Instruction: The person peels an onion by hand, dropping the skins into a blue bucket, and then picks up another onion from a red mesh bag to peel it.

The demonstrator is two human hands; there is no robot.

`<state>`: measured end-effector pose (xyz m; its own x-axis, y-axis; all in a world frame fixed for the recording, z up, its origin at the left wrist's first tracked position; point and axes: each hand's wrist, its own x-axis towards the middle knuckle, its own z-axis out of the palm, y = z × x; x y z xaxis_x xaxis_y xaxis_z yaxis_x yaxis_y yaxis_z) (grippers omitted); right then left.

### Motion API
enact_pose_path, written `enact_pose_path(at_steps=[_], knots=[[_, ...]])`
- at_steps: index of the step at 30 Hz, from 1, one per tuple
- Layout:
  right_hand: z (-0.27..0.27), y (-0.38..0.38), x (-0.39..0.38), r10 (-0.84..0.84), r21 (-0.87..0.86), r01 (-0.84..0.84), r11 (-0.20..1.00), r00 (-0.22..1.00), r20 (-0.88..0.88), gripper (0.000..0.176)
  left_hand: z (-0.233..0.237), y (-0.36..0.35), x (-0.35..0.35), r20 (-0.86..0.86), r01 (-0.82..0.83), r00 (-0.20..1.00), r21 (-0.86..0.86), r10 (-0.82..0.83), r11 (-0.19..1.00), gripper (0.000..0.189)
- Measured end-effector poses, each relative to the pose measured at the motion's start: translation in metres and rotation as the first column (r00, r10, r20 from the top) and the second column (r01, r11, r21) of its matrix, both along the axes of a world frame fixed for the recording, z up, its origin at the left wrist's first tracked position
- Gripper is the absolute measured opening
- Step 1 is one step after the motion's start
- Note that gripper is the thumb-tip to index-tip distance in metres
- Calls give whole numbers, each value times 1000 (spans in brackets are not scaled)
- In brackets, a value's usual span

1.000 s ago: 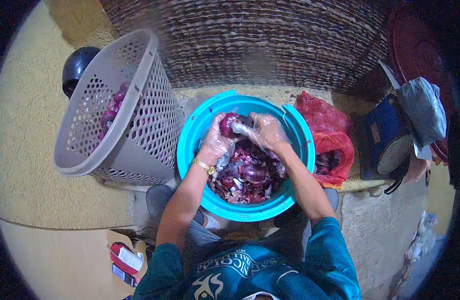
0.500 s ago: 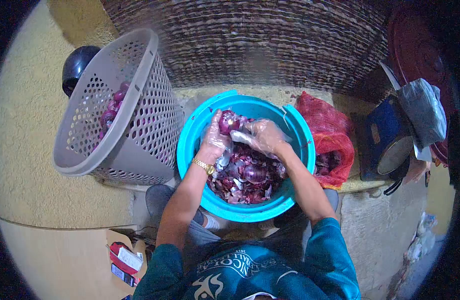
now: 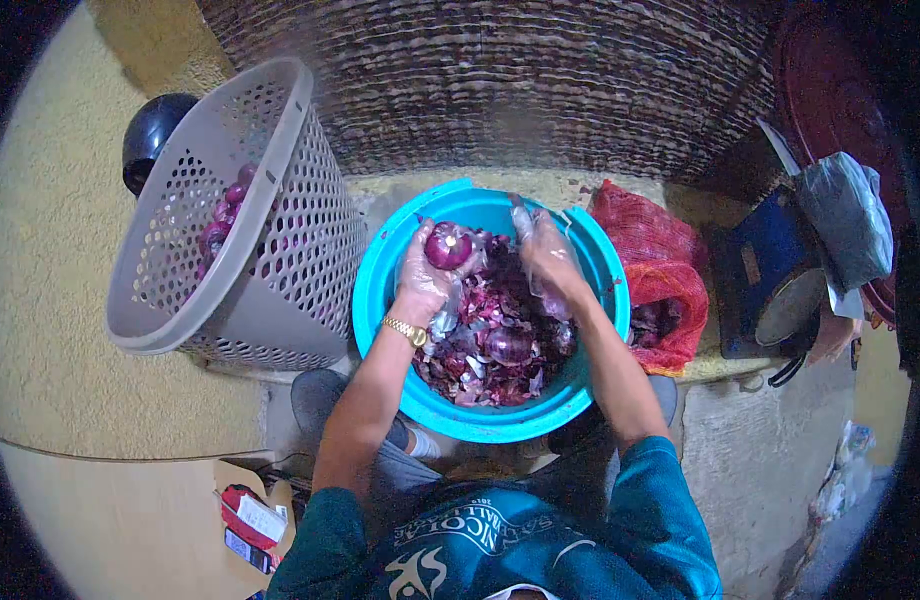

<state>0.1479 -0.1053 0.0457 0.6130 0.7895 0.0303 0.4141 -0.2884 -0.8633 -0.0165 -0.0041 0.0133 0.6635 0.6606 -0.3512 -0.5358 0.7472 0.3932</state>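
Note:
A peeled-looking red onion (image 3: 448, 245) is in my left hand (image 3: 420, 278), which wears a clear plastic glove and is closed around it, over the left part of a turquoise basin (image 3: 378, 362). My right hand (image 3: 548, 258), also in a clear glove, is over the basin's right part, apart from the onion. Its fingers are bent around a small, thin item pointing up, too blurred to name. Below both hands, loose onion skins (image 3: 480, 375) fill the basin, with another onion (image 3: 508, 345) lying among them.
On the left stands a tilted grey perforated basket (image 3: 310, 230) with several onions (image 3: 215, 237) inside. Right of the basin lies a red mesh sack (image 3: 675, 290). A blue scale (image 3: 760, 260) and a grey plastic bag (image 3: 848, 215) are farther right. A phone (image 3: 247, 550) lies lower left.
My right hand has moved up and to the right, away from the onion, and has turned. The onion in my left hand has shifted slightly left and its top now faces up.

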Motion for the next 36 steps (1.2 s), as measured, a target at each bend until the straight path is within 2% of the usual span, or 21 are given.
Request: enact_pose_path(at_steps=[2, 4, 5, 7, 9, 10, 12, 14, 16, 17, 21, 23, 24, 26, 27, 29, 30, 32, 33, 35, 36], knots=[[-23, 8, 18, 114, -58, -112, 992, 993, 37, 57, 0, 2, 0, 31, 22, 999, 22, -23, 1000, 31], [-15, 7, 17, 165, -68, -165, 984, 986, -18, 56, -4, 9, 6, -36, -167, 986, -164, 163, 972, 29], [-29, 14, 21, 186, -37, -186, 982, 983, -1, 53, -7, 10, 5, -37, -166, 986, -164, 162, 972, 29], [-26, 14, 17, 207, -9, -207, 978, 978, 15, 50, -8, 10, 0, 51, -57, 997, -145, 65, 988, 26], [-20, 10, 13, 177, -67, -168, 983, 973, 147, 44, -18, 16, 3, 56, -93, 993, -126, 100, 988, 25], [-27, 12, 13, 175, -68, -166, 984, 974, 147, 44, -22, 18, 4, 64, -129, 989, -109, 136, 986, 24], [-43, 20, 13, 172, 26, -182, 983, 961, 216, 42, -16, 11, 2, 53, -110, 992, -61, 114, 992, 24], [-15, 8, -1, 171, 62, -184, 981, 969, 178, 48, -11, 7, 1, 39, -94, 995, -11, 94, 996, 25], [3, 3, -7, 290, -176, -256, 950, 935, 204, 61, -7, 5, 2, 117, -27, 993, 12, 25, 1000, 32], [15, -2, -11, 297, -204, -256, 945, 932, 206, 71, -2, -1, 2, 84, -17, 996, 57, 12, 998, 33], [15, -1, -10, 322, -250, -266, 931, 921, 221, 76, 1, 0, 2, 128, 72, 990, -47, -66, 996, 37], [10, -1, -11, 293, -216, -225, 950, 880, 374, 68, 12, -7, 3, -19, 28, 999, -82, -29, 996, 39], [4, 0, -10, 292, -215, -224, 950, 880, 374, 68, 4, -3, 3, -20, 28, 999, -81, -30, 996, 39], [-11, 2, -7, 212, -52, -210, 976, 887, 410, 59, -21, 7, 4, 25, -13, 1000, 83, 11, 996, 40], [-11, 2, -7, 213, -52, -211, 976, 887, 409, 59, -17, 5, 4, 24, -14, 1000, 83, 12, 996, 40], [-10, 4, -5, 209, -45, -207, 977, 908, 363, 44, -9, 1, 3, -5, -15, 1000, 63, 16, 998, 42], [-13, 6, -1, 209, -45, -207, 977, 908, 363, 44, -15, 0, 3, -5, -16, 1000, 63, 16, 998, 42], [-22, 9, 7, 253, -126, -220, 967, 853, 457, 43, -29, -1, 3, -111, -80, 986, 344, 125, 935, 43], [-20, 8, 6, 254, -126, -220, 967, 853, 456, 43, -23, -2, 2, -112, -80, 986, 344, 125, 936, 43], [-9, 4, 4, 212, -160, -149, 976, 825, 524, 46, -3, -4, 1, -24, -49, 998, 67, 51, 997, 43], [-3, 3, 4, 212, -160, -149, 976, 825, 523, 46, -5, 0, 2, -25, -49, 998, 67, 50, 997, 43]])
